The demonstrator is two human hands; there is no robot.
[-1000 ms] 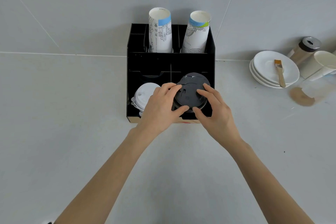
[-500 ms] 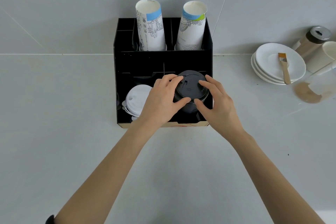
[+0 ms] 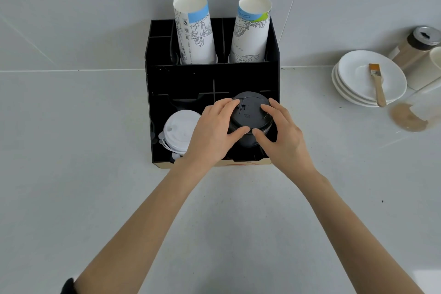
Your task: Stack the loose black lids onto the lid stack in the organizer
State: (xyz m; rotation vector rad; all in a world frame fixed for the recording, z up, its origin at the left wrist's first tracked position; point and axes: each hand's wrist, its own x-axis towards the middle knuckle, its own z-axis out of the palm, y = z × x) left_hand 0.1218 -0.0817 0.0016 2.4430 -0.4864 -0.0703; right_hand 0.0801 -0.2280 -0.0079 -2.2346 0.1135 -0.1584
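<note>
A black organizer [image 3: 186,79] stands on the counter against the wall. In its front right compartment sits a stack of black lids [image 3: 250,114]. My left hand [image 3: 212,131] grips the stack's left side, thumb under its front edge and fingers over the top rim. My right hand [image 3: 284,136] holds the right side the same way. The lower lids of the stack are hidden by my hands and the compartment wall. I see no loose black lids on the counter.
A stack of white lids [image 3: 179,131] fills the front left compartment. Two tall stacks of paper cups [image 3: 194,31] [image 3: 251,31] rise from the back. To the right lie white saucers [image 3: 367,79] with a brush [image 3: 377,83], a shaker jar [image 3: 415,45] and a brown spill [image 3: 405,118].
Both hands stay on the black lid stack with the same grip. The camera has shifted, so the organizer sits a little lower and more centred in view.
</note>
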